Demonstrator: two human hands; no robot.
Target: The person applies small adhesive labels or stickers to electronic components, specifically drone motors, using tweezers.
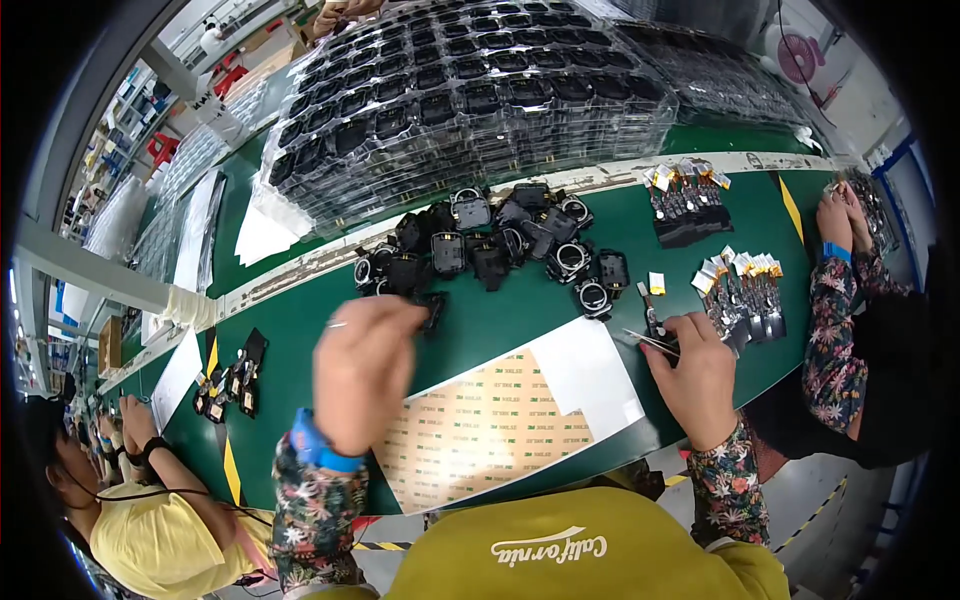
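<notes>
Right hand [693, 380] curled, thin metal tweezers [652, 343] are pinched between thumb and fingers, apparently for finer reach than fingertips allow, beside a lone tabbed component [656, 285] on the green bench [530, 318]. The fingers of the left hand [365, 375] are bent inward at a black housing [434, 312]; whether it is gripped cannot be told. More housings [490, 262] are heaped beyond, seemingly for easy reach, while further tabbed components [748, 292] are fanned out at right, presumably for picking singly.
</notes>
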